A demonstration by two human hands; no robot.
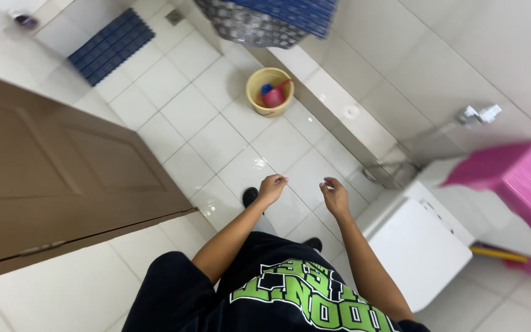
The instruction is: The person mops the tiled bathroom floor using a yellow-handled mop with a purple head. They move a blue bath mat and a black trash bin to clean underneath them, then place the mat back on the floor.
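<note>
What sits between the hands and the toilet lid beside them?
Nothing visible. The left hand and right hand are both empty, held over bare white floor tiles. The closed white toilet lid lies just to the right of the right hand, with open space between them.

White tiled floor (173, 110); on it yellow bucket (270, 91), blue slatted mat (111, 45), white toilet (416, 246), black shoes (250, 195).

A door (62, 178) stands open on the left of the tiled floor (216, 141). A bucket (270, 91) sits near the far wall, a mat (110, 46) toward the far-left corner, and a toilet (416, 246) on the right.
</note>
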